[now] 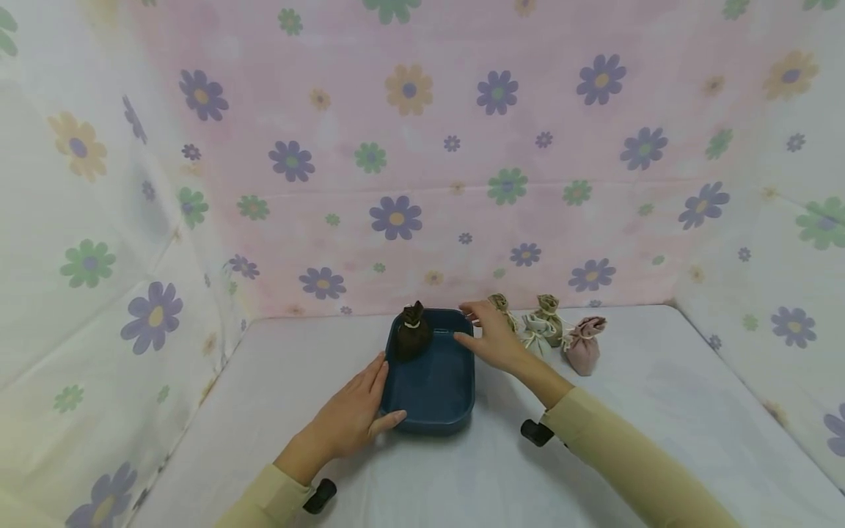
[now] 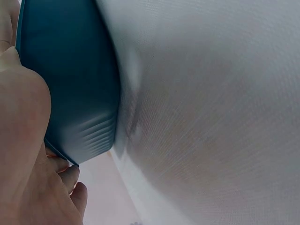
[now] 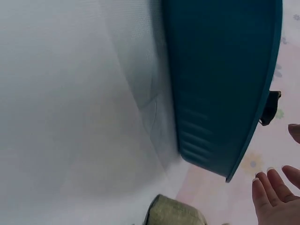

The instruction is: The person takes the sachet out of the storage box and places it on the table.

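A dark blue rectangular tray (image 1: pixel 429 425) with raised walls sits on the white cloth. Inside its far left corner stands a dark brown drawstring pouch (image 1: pixel 414 339), tied at the neck. My left hand (image 1: pixel 350 411) rests along the tray's left side, fingers fairly straight at the rim and thumb over the near left corner. The left wrist view shows that palm against the tray wall (image 2: pixel 70 70). At the far right corner my right hand (image 1: pixel 491 337) hovers with fingers spread. In the right wrist view its fingers (image 3: pixel 274 187) appear apart from the tray (image 3: pixel 220 84), holding nothing.
Right of the tray stand a pale grey pouch (image 1: pixel 538 334), a pink pouch (image 1: pixel 584 348) and two olive ones, including a farther olive pouch (image 1: pixel 549 315). A flowered cloth backdrop (image 1: pixel 436 220) rises behind, with cloth sides left and right.
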`<action>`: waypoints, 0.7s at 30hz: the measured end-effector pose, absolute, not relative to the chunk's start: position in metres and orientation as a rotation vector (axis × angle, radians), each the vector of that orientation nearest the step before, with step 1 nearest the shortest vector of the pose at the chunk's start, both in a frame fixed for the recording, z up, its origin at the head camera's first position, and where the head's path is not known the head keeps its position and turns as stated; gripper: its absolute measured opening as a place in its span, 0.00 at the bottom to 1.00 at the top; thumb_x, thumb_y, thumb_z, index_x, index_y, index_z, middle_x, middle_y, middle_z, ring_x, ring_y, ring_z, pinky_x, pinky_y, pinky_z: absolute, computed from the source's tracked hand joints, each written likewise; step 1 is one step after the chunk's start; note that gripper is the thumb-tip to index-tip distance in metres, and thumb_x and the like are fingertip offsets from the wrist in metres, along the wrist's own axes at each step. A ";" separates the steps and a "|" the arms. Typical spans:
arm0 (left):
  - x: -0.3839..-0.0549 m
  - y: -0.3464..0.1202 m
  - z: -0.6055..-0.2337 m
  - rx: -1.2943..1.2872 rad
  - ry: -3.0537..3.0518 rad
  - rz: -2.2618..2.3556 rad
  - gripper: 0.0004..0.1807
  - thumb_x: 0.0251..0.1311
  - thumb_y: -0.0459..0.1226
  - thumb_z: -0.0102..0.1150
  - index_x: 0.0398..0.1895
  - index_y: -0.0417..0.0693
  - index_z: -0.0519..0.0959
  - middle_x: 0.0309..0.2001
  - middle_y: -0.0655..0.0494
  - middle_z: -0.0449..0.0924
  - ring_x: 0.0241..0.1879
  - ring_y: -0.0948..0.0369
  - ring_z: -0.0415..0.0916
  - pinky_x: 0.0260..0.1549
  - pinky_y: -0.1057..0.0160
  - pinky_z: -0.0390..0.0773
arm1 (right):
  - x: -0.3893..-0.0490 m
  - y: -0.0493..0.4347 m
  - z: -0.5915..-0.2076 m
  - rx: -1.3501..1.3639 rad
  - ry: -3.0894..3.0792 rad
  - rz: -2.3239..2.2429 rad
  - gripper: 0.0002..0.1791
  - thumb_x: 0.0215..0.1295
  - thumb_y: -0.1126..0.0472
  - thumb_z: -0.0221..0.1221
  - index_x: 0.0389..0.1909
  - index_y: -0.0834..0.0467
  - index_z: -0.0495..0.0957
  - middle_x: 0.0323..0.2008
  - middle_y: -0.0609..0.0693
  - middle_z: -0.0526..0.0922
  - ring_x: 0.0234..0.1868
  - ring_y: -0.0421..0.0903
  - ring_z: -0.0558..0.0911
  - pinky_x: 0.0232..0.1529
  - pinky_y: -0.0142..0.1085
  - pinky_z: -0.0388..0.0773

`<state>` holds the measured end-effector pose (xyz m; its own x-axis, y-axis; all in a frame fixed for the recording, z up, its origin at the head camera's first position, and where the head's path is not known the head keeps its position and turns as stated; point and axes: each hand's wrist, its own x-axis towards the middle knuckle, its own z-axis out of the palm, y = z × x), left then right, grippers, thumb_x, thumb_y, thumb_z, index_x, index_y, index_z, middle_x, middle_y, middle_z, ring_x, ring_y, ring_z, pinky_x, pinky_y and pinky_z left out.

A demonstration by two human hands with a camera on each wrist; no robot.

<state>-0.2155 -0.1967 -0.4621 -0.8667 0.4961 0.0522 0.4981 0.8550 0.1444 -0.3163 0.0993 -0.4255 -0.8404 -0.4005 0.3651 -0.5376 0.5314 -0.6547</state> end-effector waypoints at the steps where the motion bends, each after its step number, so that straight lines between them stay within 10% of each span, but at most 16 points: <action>1: -0.216 -0.197 -0.462 -0.808 -3.014 -0.237 0.54 0.73 0.68 0.38 0.80 0.31 0.47 0.82 0.38 0.38 0.80 0.46 0.46 0.75 0.46 0.57 | -0.317 0.097 -0.426 0.803 -2.608 1.205 0.30 0.68 0.63 0.66 0.67 0.69 0.70 0.61 0.66 0.76 0.59 0.61 0.78 0.60 0.53 0.77; 21: -0.215 -0.197 -0.461 -0.822 -2.998 -0.223 0.54 0.73 0.68 0.37 0.80 0.29 0.48 0.82 0.36 0.40 0.79 0.44 0.48 0.74 0.46 0.58 | -0.340 0.060 -0.438 0.808 -2.720 1.327 0.32 0.71 0.58 0.65 0.69 0.69 0.69 0.62 0.64 0.78 0.61 0.59 0.79 0.62 0.49 0.76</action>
